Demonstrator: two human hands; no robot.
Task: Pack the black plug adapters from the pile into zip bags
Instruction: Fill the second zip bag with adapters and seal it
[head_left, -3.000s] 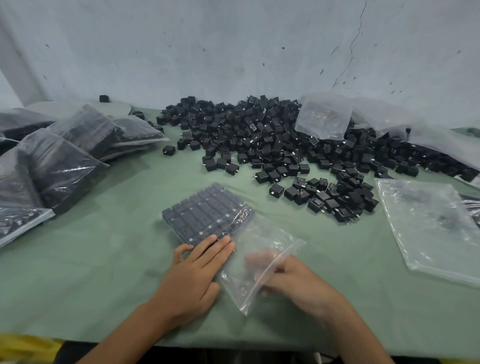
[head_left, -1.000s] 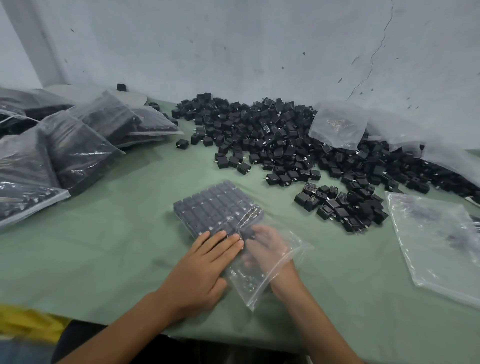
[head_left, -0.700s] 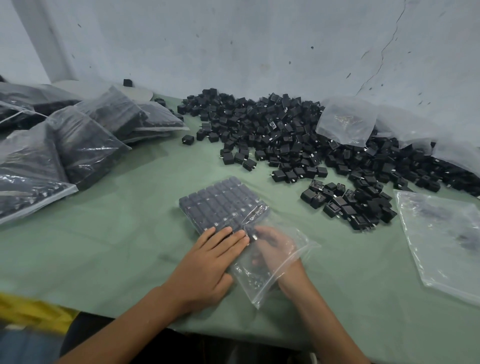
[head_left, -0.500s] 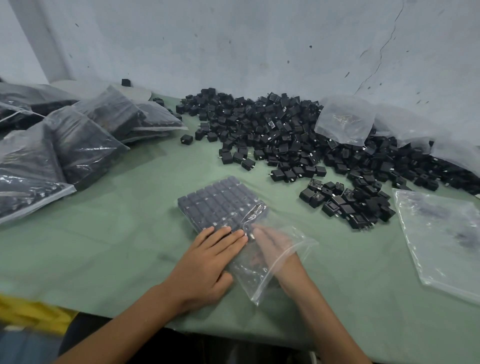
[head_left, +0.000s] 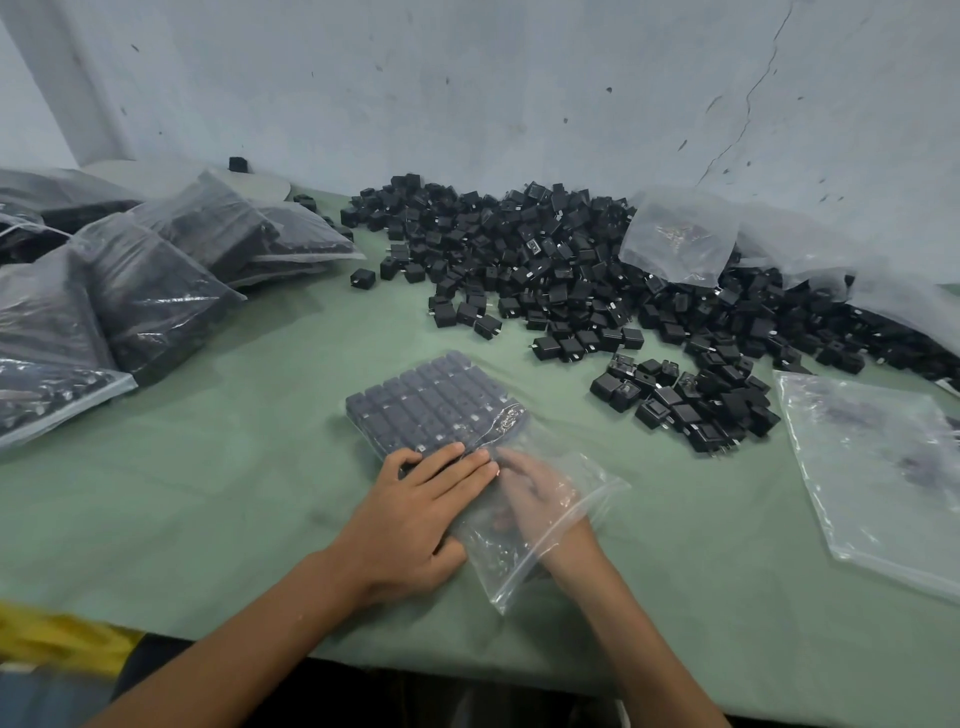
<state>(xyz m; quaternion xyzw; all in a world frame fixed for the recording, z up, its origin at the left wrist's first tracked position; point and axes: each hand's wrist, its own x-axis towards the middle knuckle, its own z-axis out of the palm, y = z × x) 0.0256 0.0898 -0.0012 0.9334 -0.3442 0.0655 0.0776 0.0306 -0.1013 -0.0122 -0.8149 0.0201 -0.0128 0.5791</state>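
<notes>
"Starting wide: green table (head_left: 208, 493), the adapter pile (head_left: 571, 280) banked against the wall (head_left: 467, 78) at the back, filled bags (head_left: 156, 280) stacked off to the left, a spare empty bag (head_left: 872, 467) lying flat on the right."

"And front and centre, the zip bag (head_left: 582, 499) being loaded, mouth toward the person. Its far end is packed with a neat block (head_left: 431, 405) of them in rows, flat on the table."

"Now the left hand (head_left: 410, 519) lies on top of the plastic, fingers (head_left: 457, 462) straight, pressing at the near edge of that block. Nothing gripped."

"And the right hand (head_left: 530, 493) is inside the bag, reaching up to the near row. Through the crinkled plastic I can't tell whether it pinches a piece or just pushes."

"So the step looks like seating the near row. What makes it go well?"

"Press the block down flat with that left hand so the rows don't buckle, and push each piece square against its neighbour. Leave slack plastic at the mouth, or the zip won't close."

"Risk?"

"Shove too hard and the grid skews."
</notes>
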